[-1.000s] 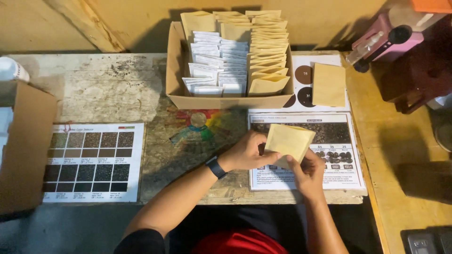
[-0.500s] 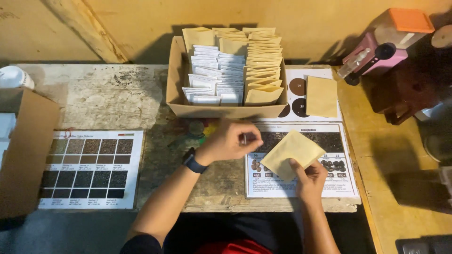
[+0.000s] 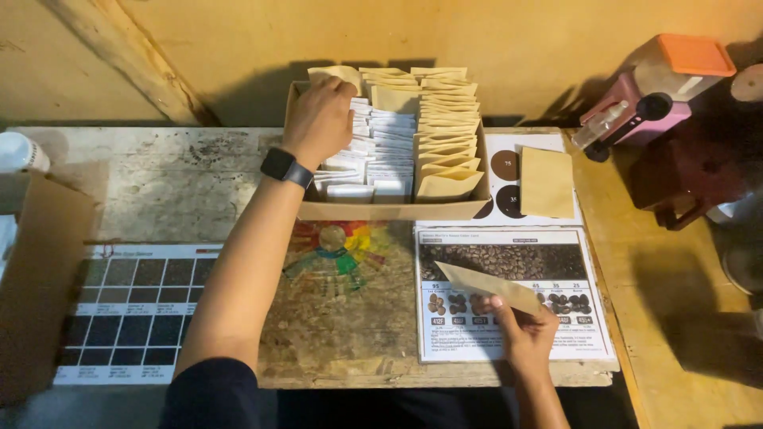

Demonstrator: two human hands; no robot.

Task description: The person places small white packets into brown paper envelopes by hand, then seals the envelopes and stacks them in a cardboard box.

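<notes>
My right hand [image 3: 524, 330] holds a flat tan paper envelope [image 3: 486, 286] by its lower edge, tilted nearly edge-on, above a printed sheet with bean pictures [image 3: 509, 298]. My left hand [image 3: 319, 119], with a black watch on the wrist, reaches into the left side of an open cardboard box [image 3: 389, 209], fingers closed on the white packets [image 3: 373, 155] filed there. Tan envelopes [image 3: 449, 131] fill the right side and back of the box.
A loose tan envelope [image 3: 547, 183] lies right of the box on a sheet with brown circles. A dark colour-swatch chart [image 3: 127, 310] lies at left beside a cardboard box flap [image 3: 36, 278]. A pink device with an orange top [image 3: 652, 95] stands at right.
My left hand let go of the envelope and reached forward into the box's white packets. My right hand kept the envelope and tilted it flatter.
</notes>
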